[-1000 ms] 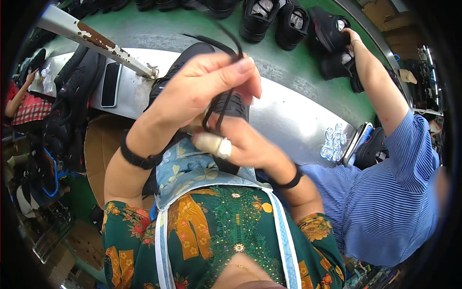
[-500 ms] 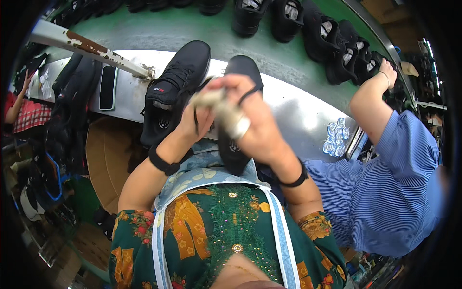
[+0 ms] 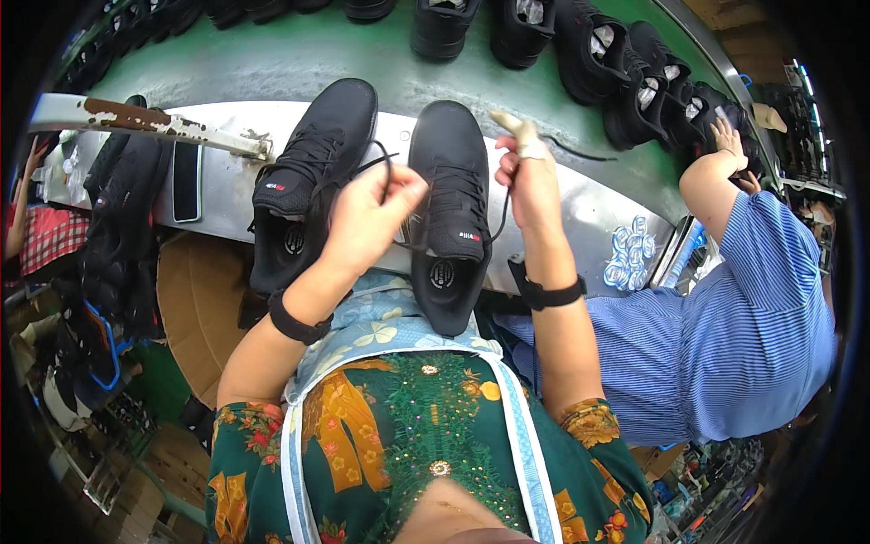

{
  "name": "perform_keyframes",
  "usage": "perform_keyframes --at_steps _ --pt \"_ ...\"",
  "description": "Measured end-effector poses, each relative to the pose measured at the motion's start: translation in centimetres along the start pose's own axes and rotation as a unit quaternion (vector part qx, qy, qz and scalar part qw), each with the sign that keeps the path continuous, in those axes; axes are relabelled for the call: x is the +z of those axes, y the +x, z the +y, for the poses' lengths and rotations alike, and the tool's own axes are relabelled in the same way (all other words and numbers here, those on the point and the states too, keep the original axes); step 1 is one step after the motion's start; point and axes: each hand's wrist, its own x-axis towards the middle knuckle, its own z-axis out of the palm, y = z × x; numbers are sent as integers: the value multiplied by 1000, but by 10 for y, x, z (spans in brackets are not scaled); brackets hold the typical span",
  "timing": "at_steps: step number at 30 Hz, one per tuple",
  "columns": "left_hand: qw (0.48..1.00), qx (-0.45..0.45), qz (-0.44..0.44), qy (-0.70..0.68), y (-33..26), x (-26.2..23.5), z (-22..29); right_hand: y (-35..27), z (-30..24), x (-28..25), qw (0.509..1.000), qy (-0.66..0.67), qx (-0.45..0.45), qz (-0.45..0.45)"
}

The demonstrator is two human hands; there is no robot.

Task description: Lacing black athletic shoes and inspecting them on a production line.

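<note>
A black lace-up sneaker [image 3: 453, 136] stands in front of me, toe pointing away, its heel at the bench's near edge. Left of it is a matching sneaker [image 3: 335, 118], slightly turned. My left hand [image 3: 376, 213] is between the two, fingers closed on one end of the right sneaker's black shoelace. On the other side, my right hand [image 3: 532, 186] grips the other lace end, whose tip trails off to the right. Pale coverings [image 3: 518, 131] sit on some of its fingers. Both laces come out from beside the sneaker's tongue.
A metal ledge [image 3: 580, 213] borders a green conveyor surface [image 3: 308, 54] lined with more black shoes. At left are a rusty white bar [image 3: 154, 120], a phone [image 3: 187, 181] and more sneakers. Small clear-and-blue round pieces [image 3: 630, 254] lie right. A co-worker in blue stripes [image 3: 725, 317] reaches toward shoes.
My hands were together over the right sneaker, blurred. Now they are apart, the left drawn left and the right moved right and up, each with a lace end, uncovering the sneaker.
</note>
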Motion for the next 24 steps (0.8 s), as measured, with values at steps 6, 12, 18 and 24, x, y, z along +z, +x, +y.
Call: perform_keyframes --at_steps 6,12,18,24 --pt "948 98 -96 288 9 6 8 36 6 41 924 -249 -249 -148" --pt "975 -92 -184 88 14 -3 4 35 19 44 889 -341 -243 -187" --pt "968 -148 -174 -101 8 -20 2 38 23 48 895 -356 -238 -126" --pt "905 -74 -125 -399 -58 -59 23 34 25 48 906 -340 -222 -124"
